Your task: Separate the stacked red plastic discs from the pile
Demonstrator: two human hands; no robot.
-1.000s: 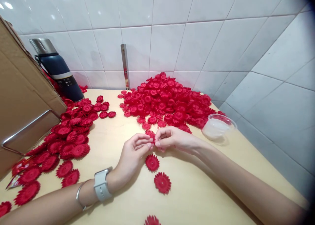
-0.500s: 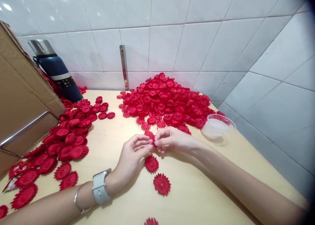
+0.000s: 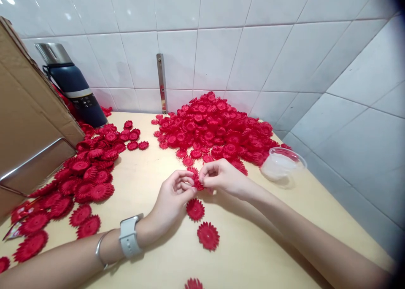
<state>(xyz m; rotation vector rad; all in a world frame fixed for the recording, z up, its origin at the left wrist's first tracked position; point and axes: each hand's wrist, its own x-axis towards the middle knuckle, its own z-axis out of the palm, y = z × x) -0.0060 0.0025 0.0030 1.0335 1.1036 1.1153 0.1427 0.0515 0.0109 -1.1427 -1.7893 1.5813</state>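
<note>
One red flower [image 3: 195, 178] | right hand [image 3: 224, 179]: grip pinched on it | left hand [image 3: 172, 196]: grip half-curled, hold unclear

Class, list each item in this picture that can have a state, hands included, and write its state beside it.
Right hand: thumb and fingers pinched on a red piece
Left hand: fingers curled beside that piece, grip unclear
Two red pieces below the hands: lying flat, apart
Large heap: loosely piled
Bottle: capped
Clear tub: no lid visible
Watch: fastened around the left wrist
</note>
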